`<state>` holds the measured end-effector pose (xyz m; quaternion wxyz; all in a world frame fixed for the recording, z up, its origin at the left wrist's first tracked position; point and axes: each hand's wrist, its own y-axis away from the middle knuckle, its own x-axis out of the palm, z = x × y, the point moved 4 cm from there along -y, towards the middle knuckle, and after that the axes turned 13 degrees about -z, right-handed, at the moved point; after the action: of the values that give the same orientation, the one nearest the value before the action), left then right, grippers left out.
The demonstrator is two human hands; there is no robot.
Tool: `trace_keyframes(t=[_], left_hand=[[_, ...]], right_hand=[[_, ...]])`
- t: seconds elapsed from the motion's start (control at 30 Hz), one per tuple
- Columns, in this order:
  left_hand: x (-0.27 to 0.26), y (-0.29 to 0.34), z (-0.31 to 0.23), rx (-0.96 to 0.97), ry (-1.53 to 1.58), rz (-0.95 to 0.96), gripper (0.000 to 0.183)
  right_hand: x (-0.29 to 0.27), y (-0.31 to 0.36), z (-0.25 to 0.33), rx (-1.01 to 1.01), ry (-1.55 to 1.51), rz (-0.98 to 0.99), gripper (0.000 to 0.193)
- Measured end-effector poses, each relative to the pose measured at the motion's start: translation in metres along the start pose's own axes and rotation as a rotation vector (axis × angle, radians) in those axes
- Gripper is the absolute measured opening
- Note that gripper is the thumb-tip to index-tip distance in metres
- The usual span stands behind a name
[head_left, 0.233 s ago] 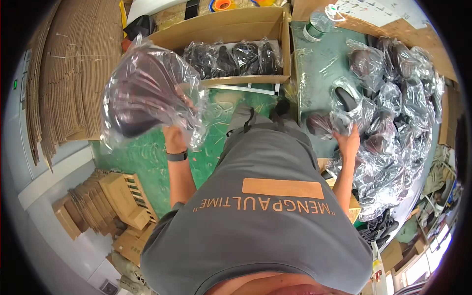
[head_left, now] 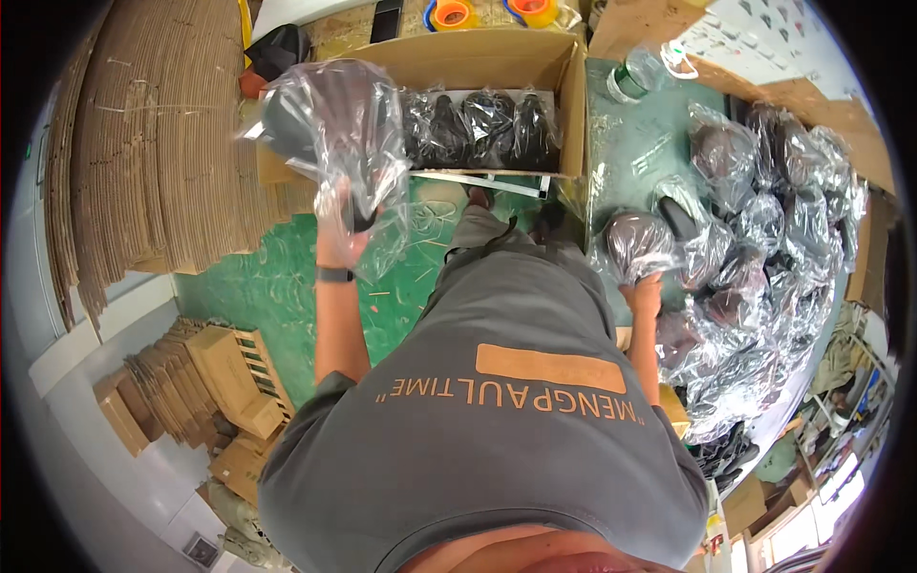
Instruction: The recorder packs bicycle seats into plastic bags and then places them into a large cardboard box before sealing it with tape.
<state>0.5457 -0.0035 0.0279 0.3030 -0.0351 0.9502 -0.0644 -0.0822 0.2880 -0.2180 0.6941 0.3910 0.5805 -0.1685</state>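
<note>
Underneath, green floor [head_left: 277, 286] littered with pale scraps. On the right, a green table [head_left: 611, 143]. Along the left, a tall stack [head_left: 134, 143] of flat cardboard. Ahead, between stack and table, an open box [head_left: 478, 59], right end just beside the table's left edge. Over the table's right half, from near the far edge down to the near end, a pile [head_left: 778, 263] of dark saddles in clear bags. Inside the box, a row [head_left: 489, 129] of black bagged saddles reaching its right end.

Raised in front of the box's left end, the left saddle [head_left: 325, 115]: dark, bagged, broad end up, nose down. Near the table's left edge, just beside the pile, the right saddle [head_left: 635, 241]: brownish, bagged, broad end away; cannot tell whether touching the table.

Well apart, both occupied: left hand [head_left: 339, 239] clamped on bag and nose of the left saddle, right hand [head_left: 645, 294] closed on the near end of the right saddle. Close to the table's far left corner, a clear jar [head_left: 635, 76], white cord [head_left: 678, 59] near it. Past the box's far edge, two tape rolls [head_left: 452, 13] and a black slab [head_left: 386, 19]. Just below the left hand, a dark wristband [head_left: 334, 275].
</note>
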Motion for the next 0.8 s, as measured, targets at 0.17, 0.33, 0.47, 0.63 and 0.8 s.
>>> trace_keyframes(t=[0.17,0.33,0.47,0.63,0.8], left_hand=[[0.081,-0.091,0.033,-1.242,1.242,0.291,0.051],[0.146,-0.152,0.150,-1.599,1.140,0.411,0.057],[0.220,-0.164,0.239,-1.630,0.952,0.427,0.048],[0.297,-0.153,0.318,-1.559,0.290,0.414,0.062],[0.314,-0.095,0.403,-1.452,0.406,0.108,0.056]], right_hand=[[0.027,-0.007,0.025,0.231,-0.677,0.088,0.078],[-0.081,0.014,0.121,0.390,-1.113,0.111,0.058],[-0.197,0.031,0.200,0.200,-0.943,-0.083,0.066],[-0.266,0.004,0.303,-0.063,-0.514,0.100,0.059],[-0.229,-0.081,0.503,-0.882,0.077,0.013,0.056]])
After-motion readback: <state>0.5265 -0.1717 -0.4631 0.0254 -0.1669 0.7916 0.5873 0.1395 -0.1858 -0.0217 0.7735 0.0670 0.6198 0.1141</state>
